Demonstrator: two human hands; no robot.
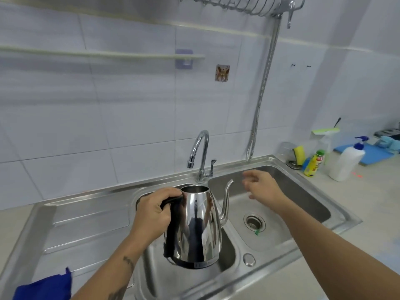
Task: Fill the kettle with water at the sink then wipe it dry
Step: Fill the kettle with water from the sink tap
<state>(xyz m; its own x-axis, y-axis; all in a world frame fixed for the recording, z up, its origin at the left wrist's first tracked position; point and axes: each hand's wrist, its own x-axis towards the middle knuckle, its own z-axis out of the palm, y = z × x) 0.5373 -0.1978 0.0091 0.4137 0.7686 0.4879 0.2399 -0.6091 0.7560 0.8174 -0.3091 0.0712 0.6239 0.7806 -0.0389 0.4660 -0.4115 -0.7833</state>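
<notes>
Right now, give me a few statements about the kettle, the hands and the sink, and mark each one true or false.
1. The left hand grips the kettle by its black handle. True.
2. The right hand is holding the tap lever. False: it hangs open in the air over the right sink basin, touching nothing.
3. The kettle has no lid on. True.
4. Water is running from the tap. False: no stream shows at its outlet.
5. The blue cloth lies at the near left. True.
</notes>
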